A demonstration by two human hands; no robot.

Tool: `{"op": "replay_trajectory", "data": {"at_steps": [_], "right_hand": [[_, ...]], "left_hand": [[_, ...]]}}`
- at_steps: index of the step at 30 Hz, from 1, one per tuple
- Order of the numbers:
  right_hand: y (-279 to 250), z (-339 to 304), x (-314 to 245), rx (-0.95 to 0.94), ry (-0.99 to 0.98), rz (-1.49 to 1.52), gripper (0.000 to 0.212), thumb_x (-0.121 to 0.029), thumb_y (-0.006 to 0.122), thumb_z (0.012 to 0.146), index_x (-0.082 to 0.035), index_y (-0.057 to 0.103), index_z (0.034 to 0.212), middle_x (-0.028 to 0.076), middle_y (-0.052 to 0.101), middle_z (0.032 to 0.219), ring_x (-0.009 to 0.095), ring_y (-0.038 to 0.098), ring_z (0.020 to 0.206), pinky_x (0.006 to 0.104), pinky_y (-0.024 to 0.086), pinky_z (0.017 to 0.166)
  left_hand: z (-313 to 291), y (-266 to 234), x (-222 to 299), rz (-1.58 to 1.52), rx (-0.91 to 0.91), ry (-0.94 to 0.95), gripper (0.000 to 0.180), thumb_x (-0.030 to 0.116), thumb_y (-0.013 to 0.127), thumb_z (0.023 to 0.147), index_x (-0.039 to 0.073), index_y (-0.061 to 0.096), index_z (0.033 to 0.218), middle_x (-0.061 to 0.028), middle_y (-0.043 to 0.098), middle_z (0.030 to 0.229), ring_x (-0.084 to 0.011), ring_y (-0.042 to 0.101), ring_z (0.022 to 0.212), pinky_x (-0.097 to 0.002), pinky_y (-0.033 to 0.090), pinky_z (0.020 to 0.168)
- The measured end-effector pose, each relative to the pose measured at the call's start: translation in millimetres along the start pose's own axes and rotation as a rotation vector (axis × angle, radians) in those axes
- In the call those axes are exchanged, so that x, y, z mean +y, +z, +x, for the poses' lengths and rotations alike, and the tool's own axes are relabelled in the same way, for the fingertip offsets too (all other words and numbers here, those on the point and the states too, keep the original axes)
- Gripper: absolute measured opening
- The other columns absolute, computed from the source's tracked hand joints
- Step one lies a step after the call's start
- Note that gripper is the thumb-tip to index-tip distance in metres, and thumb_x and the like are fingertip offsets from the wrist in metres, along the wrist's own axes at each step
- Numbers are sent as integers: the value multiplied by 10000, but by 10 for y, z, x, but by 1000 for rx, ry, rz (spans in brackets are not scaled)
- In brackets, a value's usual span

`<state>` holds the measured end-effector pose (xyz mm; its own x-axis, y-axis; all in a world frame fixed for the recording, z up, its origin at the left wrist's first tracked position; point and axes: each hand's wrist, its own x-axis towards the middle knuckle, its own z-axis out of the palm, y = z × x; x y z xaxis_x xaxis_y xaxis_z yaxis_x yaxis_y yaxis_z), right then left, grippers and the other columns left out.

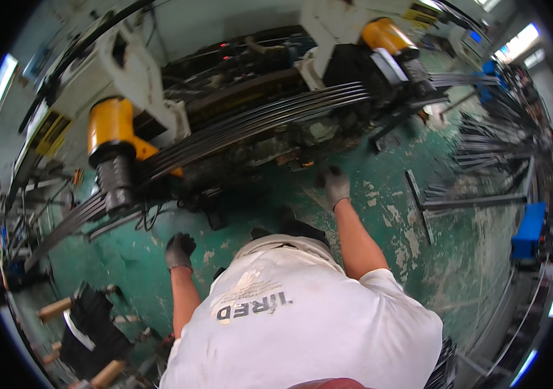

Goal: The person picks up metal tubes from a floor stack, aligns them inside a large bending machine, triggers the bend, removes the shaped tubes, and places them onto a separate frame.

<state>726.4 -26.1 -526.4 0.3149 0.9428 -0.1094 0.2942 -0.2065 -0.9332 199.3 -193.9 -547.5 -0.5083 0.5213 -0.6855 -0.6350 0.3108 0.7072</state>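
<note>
Long metal bars (257, 121) lie bundled across the front of the white machine (137, 81), by its yellow cylinders (110, 123). Left hand (180, 250) and right hand (335, 186), gloved, on its near side, off the bars; fingers blurred, cannot tell whether curled or loose. Probably best: two-handed hold, spaced wide, clear of cylinders.

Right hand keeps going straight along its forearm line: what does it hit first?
The right hand would probably meet the dark machine parts before the long metal bars; depth is unclear.
</note>
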Motion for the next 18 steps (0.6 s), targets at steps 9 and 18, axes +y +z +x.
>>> {"op": "replay_trajectory", "data": {"at_steps": [9, 18], "right_hand": [[576, 363, -2171, -316, 217, 1307, 399, -413, 573, 1057, -55, 624, 1224, 119, 670, 1222, 313, 611, 1217, 470, 466, 1110], [814, 599, -2531, -257, 238, 1553, 313, -332, 443, 1113, -46, 569, 1105, 62, 569, 860, 279, 587, 841, 526, 536, 965]], "left_hand": [[231, -1067, 1574, -515, -111, 343, 329, 409, 576, 1045, 91, 627, 1115, -145, 682, 1083, -367, 619, 1038, -548, 485, 958], [-1126, -424, 3895, -273, 118, 859, 573, 548, 552, 1035, 12, 627, 1225, -161, 672, 1209, -365, 608, 1151, -510, 465, 1041]]}}
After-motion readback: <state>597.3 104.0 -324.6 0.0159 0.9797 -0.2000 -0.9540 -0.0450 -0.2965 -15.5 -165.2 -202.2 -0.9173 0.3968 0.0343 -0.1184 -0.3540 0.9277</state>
